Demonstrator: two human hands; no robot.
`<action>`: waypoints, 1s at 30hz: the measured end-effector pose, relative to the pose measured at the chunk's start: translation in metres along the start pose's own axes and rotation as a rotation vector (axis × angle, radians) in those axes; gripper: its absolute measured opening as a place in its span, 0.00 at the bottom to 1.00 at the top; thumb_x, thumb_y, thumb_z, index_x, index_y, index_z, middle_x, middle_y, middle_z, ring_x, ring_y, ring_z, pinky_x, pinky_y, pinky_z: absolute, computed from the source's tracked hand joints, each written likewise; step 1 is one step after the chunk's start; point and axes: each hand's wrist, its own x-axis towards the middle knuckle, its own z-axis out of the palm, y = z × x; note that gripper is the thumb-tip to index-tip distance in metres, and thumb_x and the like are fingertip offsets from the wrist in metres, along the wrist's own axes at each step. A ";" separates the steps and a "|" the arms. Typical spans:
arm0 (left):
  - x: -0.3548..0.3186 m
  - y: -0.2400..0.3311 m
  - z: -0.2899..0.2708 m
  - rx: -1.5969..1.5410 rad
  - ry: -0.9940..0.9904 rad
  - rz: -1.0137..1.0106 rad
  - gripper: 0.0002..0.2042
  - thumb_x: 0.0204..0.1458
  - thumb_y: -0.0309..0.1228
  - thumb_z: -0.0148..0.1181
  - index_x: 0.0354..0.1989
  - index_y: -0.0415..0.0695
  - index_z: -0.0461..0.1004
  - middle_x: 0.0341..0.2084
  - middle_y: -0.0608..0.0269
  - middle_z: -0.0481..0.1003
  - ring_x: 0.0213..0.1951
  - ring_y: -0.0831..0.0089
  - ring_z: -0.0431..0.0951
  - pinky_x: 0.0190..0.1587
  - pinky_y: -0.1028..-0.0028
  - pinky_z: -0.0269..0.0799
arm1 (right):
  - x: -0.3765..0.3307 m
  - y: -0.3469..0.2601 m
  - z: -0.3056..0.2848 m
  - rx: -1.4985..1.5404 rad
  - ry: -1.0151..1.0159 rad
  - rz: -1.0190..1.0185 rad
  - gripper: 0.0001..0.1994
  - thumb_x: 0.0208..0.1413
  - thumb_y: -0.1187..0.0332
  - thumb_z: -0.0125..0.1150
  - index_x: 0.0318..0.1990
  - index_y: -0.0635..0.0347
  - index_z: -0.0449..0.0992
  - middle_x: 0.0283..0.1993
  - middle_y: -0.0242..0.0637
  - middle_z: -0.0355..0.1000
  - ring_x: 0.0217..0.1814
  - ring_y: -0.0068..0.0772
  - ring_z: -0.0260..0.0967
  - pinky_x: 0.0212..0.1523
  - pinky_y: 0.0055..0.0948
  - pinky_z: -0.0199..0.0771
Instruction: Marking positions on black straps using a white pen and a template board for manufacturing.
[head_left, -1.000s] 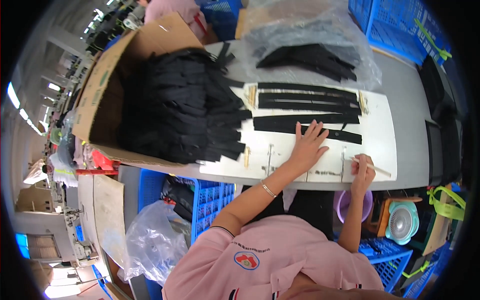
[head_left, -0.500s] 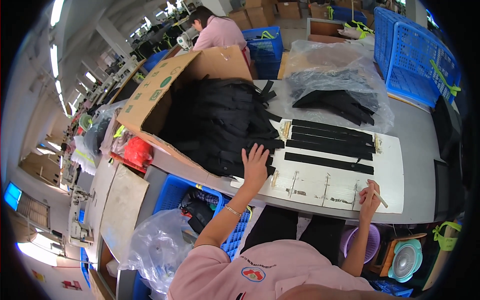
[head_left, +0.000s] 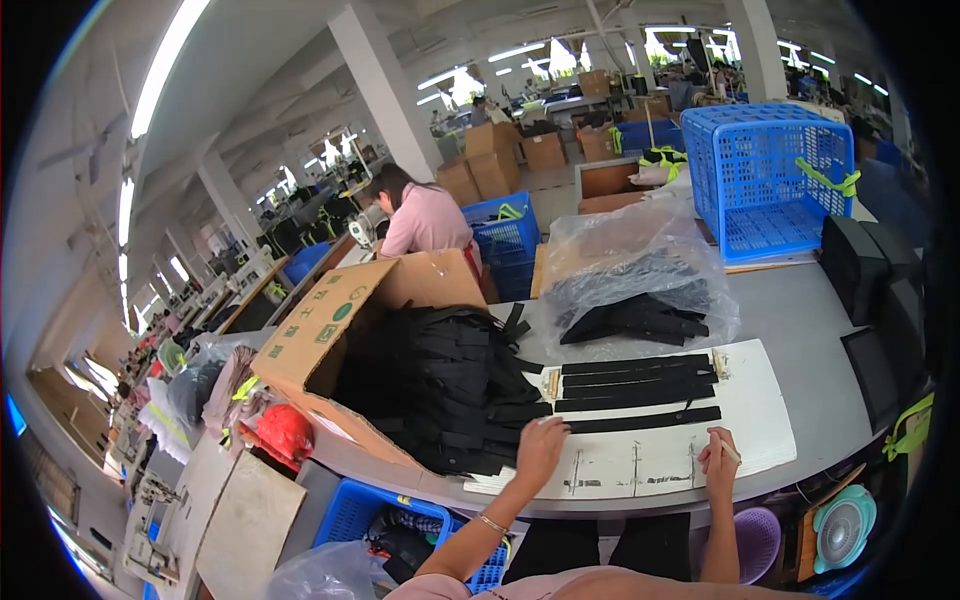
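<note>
My left hand (head_left: 541, 447) is closed at the left end of the nearest black fabric strip (head_left: 645, 419), its fingertips on that end. This strip lies flat across a white board (head_left: 764, 405) with dark marks and lines. Several more black strips (head_left: 636, 382) lie side by side just beyond it. My right hand (head_left: 718, 463) is closed around a pale pen-like stick (head_left: 732, 452), near the strip's right end. At the left, a cardboard box (head_left: 312, 338) lies on its side, and a heap of black strips (head_left: 432, 385) spills from it onto the table.
A clear plastic bag (head_left: 640, 245) with black pieces lies behind the board. A blue crate (head_left: 768, 185) stands at the back right, near black padded pieces (head_left: 868, 300). Below the table's front edge are another blue crate (head_left: 345, 510) and a purple basket (head_left: 757, 540). A co-worker (head_left: 425, 218) sits beyond the box.
My left hand has moved right, off the strip heap to the nearest strip's end, and its spread fingers have closed. My right hand still holds the stick. The view has tilted up.
</note>
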 end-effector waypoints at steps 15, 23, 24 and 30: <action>-0.029 0.144 0.121 -0.256 -0.285 0.120 0.25 0.62 0.32 0.56 0.66 0.35 0.65 0.68 0.44 0.64 0.73 0.50 0.57 0.75 0.50 0.46 | -0.066 -0.004 0.016 -0.798 -0.144 -0.679 0.21 0.52 0.74 0.67 0.55 0.62 0.76 0.51 0.46 0.77 0.58 0.52 0.71 0.61 0.50 0.66; -0.041 0.143 0.087 -0.176 -0.279 0.045 0.26 0.63 0.36 0.58 0.67 0.38 0.66 0.68 0.51 0.65 0.73 0.49 0.57 0.73 0.39 0.43 | -0.047 -0.004 -0.009 -0.940 -0.082 -0.624 0.25 0.51 0.77 0.68 0.59 0.63 0.73 0.55 0.47 0.76 0.58 0.52 0.70 0.62 0.50 0.65; -0.039 0.141 0.086 -0.178 -0.264 0.038 0.26 0.63 0.36 0.58 0.67 0.38 0.66 0.68 0.51 0.65 0.73 0.49 0.57 0.73 0.39 0.43 | -0.043 0.002 -0.007 -0.941 -0.085 -0.654 0.26 0.52 0.76 0.68 0.60 0.62 0.73 0.55 0.46 0.76 0.58 0.52 0.71 0.62 0.49 0.65; -0.026 0.135 0.080 -0.114 -0.319 0.073 0.28 0.62 0.37 0.59 0.69 0.38 0.65 0.68 0.51 0.66 0.73 0.50 0.58 0.73 0.41 0.42 | -0.036 -0.012 0.002 -0.975 -0.103 -0.595 0.21 0.56 0.71 0.66 0.57 0.61 0.74 0.60 0.41 0.75 0.61 0.46 0.70 0.64 0.46 0.63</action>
